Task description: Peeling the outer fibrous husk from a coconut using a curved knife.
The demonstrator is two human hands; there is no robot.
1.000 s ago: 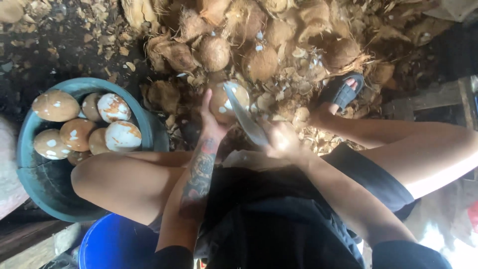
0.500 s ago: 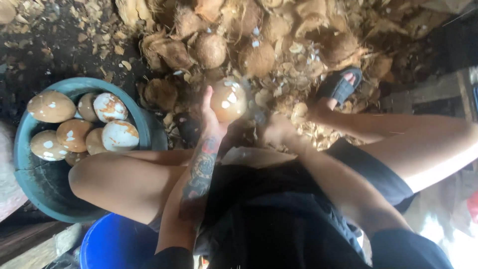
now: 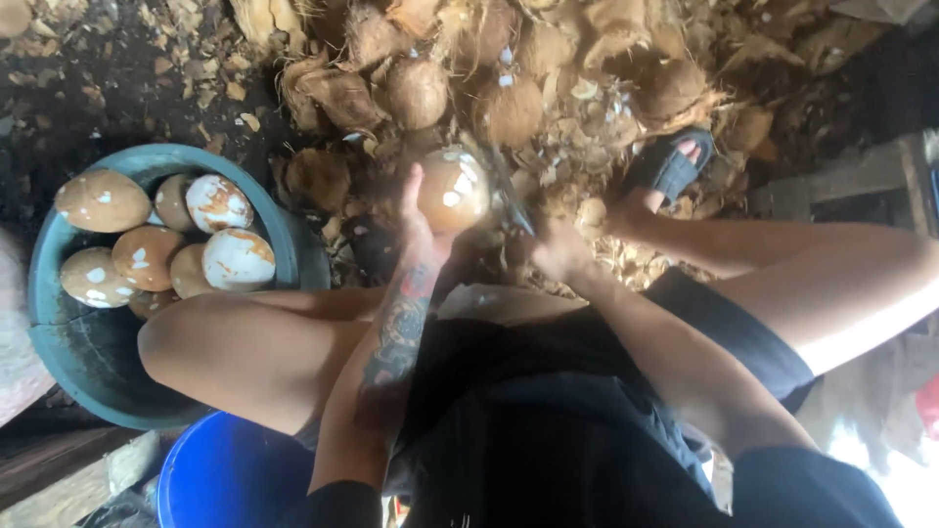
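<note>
I see the coconut (image 3: 452, 191) at centre frame, above my knees, cupped from below in my left hand (image 3: 423, 227), whose grip is wrapped round its lower side. Its shell is mostly brown with a few white patches showing, so I judge the paring of this one partly done. My right hand (image 3: 559, 256) sits just right of it, grip closed on a blade (image 3: 511, 196) whose dark edge lies against the nut's right side; the blade is blurred.

At left of frame the teal tub (image 3: 286, 235) holds seven pared nuts (image 3: 227, 205) that I can count, brown and white; any beneath are hidden. That much looks finished.

Along the top of the frame lies the husk pile (image 3: 548, 68), with about four round unpared nuts (image 3: 416, 93) I can pick out among the fibre; more may be buried. One sandalled foot (image 3: 670, 166) rests at upper right, one blue bucket (image 3: 230, 479) at bottom left.
</note>
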